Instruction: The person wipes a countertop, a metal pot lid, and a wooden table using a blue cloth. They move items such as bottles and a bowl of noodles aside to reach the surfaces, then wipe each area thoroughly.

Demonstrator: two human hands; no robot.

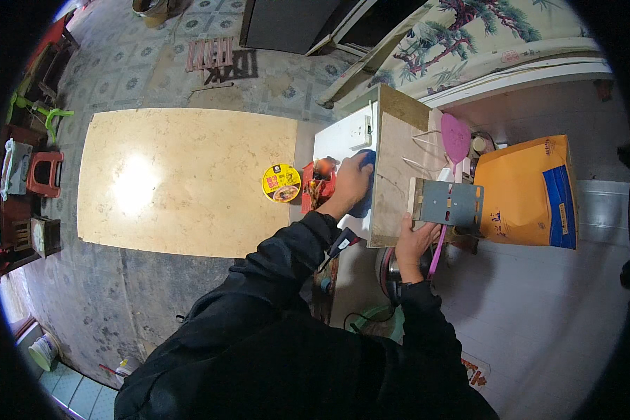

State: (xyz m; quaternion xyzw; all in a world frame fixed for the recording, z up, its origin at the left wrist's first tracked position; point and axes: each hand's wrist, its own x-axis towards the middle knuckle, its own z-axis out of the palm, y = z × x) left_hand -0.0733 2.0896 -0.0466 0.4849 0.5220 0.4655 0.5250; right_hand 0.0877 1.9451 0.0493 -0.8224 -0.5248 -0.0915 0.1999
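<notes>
My left hand [350, 181] is closed on a bunched dark blue cloth [366, 197], pressed against a white panel [341, 136] beside a wooden board [391, 184]. Much of the cloth is hidden by the hand. My right hand [416, 244] touches the lower edge of a grey slotted plate [459, 205] with a wooden strip [414, 197] at its left end. Some of its fingers go out of sight there, so a firm grip cannot be made out. A pink fly swatter [455, 137] runs behind the plate, its handle emerging near my right wrist.
A yellow-lidded instant noodle tub [281, 183] stands near the right end of the pale tabletop [199, 173]. Between it and my left wrist is a red container [308, 189]. A power socket [360, 131] sits on the panel. An orange bag [520, 194] lies at right.
</notes>
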